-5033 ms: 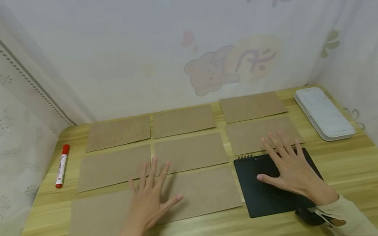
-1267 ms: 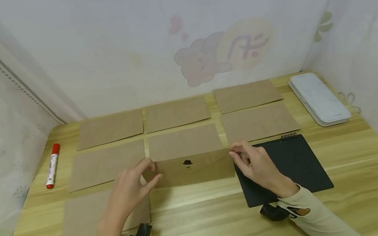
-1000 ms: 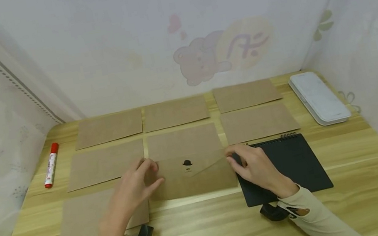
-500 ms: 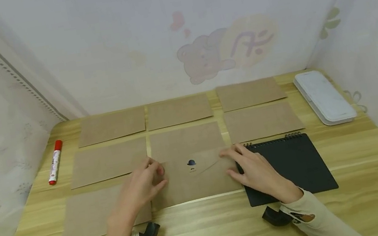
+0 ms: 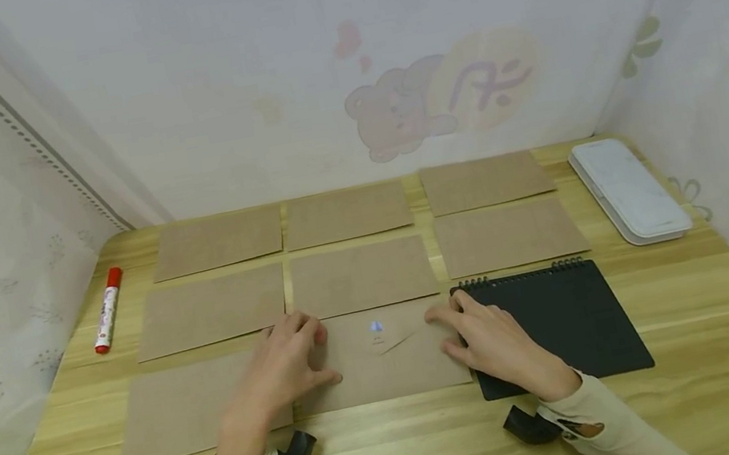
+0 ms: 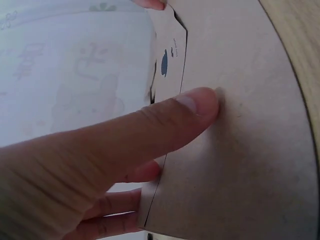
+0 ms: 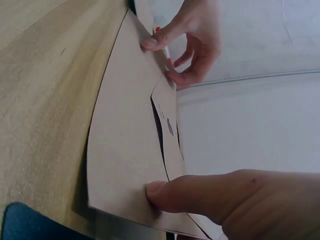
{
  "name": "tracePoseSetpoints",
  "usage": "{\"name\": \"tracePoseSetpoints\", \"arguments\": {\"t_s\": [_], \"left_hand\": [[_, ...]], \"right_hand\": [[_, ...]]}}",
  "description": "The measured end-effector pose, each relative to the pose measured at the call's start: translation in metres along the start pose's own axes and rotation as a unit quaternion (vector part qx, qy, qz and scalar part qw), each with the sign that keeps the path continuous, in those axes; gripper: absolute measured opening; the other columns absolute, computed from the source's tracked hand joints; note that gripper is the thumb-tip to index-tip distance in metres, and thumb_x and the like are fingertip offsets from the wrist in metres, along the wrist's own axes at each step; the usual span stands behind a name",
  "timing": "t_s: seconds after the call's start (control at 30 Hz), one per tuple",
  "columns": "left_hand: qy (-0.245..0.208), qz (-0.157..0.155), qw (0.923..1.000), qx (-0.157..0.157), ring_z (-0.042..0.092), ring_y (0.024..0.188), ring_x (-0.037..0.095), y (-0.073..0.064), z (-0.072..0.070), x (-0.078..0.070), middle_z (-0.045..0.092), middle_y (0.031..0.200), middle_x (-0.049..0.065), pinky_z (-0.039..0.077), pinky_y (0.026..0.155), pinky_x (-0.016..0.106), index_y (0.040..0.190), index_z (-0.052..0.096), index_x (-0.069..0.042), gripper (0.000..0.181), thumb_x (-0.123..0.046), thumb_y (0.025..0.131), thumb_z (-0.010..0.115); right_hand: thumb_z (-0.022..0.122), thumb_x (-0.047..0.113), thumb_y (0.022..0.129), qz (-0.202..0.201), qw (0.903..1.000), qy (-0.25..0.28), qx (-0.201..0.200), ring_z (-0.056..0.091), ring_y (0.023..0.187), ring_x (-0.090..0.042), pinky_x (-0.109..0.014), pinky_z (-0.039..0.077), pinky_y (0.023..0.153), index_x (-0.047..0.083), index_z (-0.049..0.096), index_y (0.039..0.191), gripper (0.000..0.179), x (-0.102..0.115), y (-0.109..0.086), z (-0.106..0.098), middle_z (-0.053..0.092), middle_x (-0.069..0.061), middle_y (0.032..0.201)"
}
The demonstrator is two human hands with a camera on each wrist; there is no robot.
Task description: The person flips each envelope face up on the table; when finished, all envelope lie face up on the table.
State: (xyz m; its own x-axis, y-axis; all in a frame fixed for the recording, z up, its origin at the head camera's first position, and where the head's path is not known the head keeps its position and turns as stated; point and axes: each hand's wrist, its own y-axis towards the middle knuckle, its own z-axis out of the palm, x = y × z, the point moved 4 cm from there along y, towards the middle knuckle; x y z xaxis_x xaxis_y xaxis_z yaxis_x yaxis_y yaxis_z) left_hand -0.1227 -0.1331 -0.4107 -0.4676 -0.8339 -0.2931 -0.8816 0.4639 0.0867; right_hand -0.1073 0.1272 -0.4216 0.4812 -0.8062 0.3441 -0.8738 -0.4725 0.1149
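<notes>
A brown kraft-paper envelope [image 5: 390, 373] spans the gap between both hands in the front row, its flap side up with a small printed hat mark. My left hand [image 5: 280, 368] holds its left end. In the left wrist view the thumb [image 6: 197, 102] presses the face while other fingers sit at the flap edge. At the other end my right hand [image 5: 510, 344] grips the envelope, its thumb [image 7: 165, 195] on the face in the right wrist view; its other fingers are mostly hidden there. The right hand overlaps a black spiral notebook [image 5: 564, 322].
Several plain brown envelopes lie in rows behind and to the left, one at front left [image 5: 170, 412] partly under the left forearm. A red-capped marker [image 5: 108, 309] lies far left; a white case [image 5: 629, 189] stands back right. Printed curtains [image 5: 236, 79] enclose the wooden table.
Both hands lay spread over the table at first. Since then they lifted the front middle envelope, turned it flap side up, lowered it and drew it toward the person.
</notes>
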Motion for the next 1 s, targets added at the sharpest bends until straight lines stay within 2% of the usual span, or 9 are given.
{"name": "tracePoseSetpoints", "arguments": {"t_s": [0.23, 0.33, 0.5, 0.6, 0.77, 0.87, 1.0], "left_hand": [[0.005, -0.005, 1.0000, -0.003, 0.053, 0.096, 0.028, 0.001, 0.006, -0.001, 0.054, 0.096, 0.004, 0.025, 0.096, 0.062, 0.083, 0.057, -0.011, 0.047, -0.032, 0.055, 0.089], [-0.008, -0.010, 0.9999, -0.002, 0.053, 0.096, 0.028, 0.001, 0.008, 0.000, 0.053, 0.099, 0.006, 0.017, 0.098, 0.067, 0.082, 0.058, -0.011, 0.046, -0.030, 0.055, 0.090], [-0.022, -0.028, 0.9994, 0.003, 0.055, 0.093, 0.026, 0.001, 0.010, 0.002, 0.052, 0.100, 0.006, 0.010, 0.098, 0.068, 0.081, 0.061, -0.011, 0.044, -0.029, 0.054, 0.090], [-0.028, -0.035, 0.9989, 0.010, 0.054, 0.093, 0.026, 0.000, 0.011, 0.002, 0.051, 0.099, 0.005, 0.010, 0.098, 0.069, 0.084, 0.061, -0.010, 0.045, -0.029, 0.055, 0.089], [-0.039, -0.038, 0.9981, 0.030, 0.050, 0.101, 0.032, -0.001, 0.011, 0.003, 0.051, 0.101, 0.008, 0.021, 0.098, 0.065, 0.093, 0.061, -0.007, 0.049, -0.029, 0.059, 0.088], [-0.036, -0.039, 0.9980, 0.034, 0.047, 0.105, 0.033, -0.002, 0.012, 0.003, 0.052, 0.103, 0.008, 0.028, 0.096, 0.062, 0.095, 0.061, -0.007, 0.050, -0.030, 0.060, 0.087], [-0.031, -0.038, 0.9983, 0.032, 0.045, 0.106, 0.034, -0.001, 0.012, 0.003, 0.053, 0.103, 0.008, 0.030, 0.093, 0.064, 0.095, 0.061, -0.008, 0.050, -0.031, 0.059, 0.088]], "right_hand": [[0.075, 0.022, 0.079, 0.018, 0.9996, -0.020, 0.003, 0.031, 0.044, -0.008, -0.022, 0.026, 0.038, 0.020, 0.065, 0.114, 0.036, 0.000, -0.001, 0.006, 0.046, -0.002, 0.087], [0.075, 0.022, 0.079, 0.020, 0.9995, -0.025, 0.005, 0.031, 0.044, -0.008, -0.022, 0.026, 0.038, 0.020, 0.066, 0.113, 0.034, 0.000, -0.002, 0.008, 0.046, -0.002, 0.086], [0.072, 0.019, 0.080, 0.003, 0.9989, -0.046, -0.008, 0.031, 0.044, -0.007, -0.021, 0.026, 0.037, 0.020, 0.068, 0.112, 0.032, 0.001, 0.000, 0.008, 0.046, -0.003, 0.085], [0.072, 0.016, 0.080, -0.008, 0.9982, -0.056, -0.019, 0.031, 0.047, -0.007, -0.021, 0.026, 0.038, 0.020, 0.068, 0.111, 0.031, 0.003, 0.001, 0.008, 0.045, -0.004, 0.085], [0.072, 0.015, 0.081, -0.013, 0.9976, -0.064, -0.023, 0.031, 0.053, -0.009, -0.022, 0.027, 0.039, 0.018, 0.068, 0.112, 0.032, 0.004, 0.000, 0.009, 0.046, -0.005, 0.086], [0.069, 0.015, 0.084, -0.010, 0.9976, -0.066, -0.016, 0.032, 0.058, -0.011, -0.022, 0.027, 0.040, 0.019, 0.067, 0.114, 0.030, 0.005, 0.000, 0.010, 0.047, -0.007, 0.089], [0.067, 0.016, 0.085, -0.005, 0.9979, -0.063, -0.015, 0.036, 0.064, -0.014, -0.022, 0.027, 0.038, 0.018, 0.067, 0.114, 0.029, 0.005, 0.000, 0.010, 0.047, -0.013, 0.099]]}}
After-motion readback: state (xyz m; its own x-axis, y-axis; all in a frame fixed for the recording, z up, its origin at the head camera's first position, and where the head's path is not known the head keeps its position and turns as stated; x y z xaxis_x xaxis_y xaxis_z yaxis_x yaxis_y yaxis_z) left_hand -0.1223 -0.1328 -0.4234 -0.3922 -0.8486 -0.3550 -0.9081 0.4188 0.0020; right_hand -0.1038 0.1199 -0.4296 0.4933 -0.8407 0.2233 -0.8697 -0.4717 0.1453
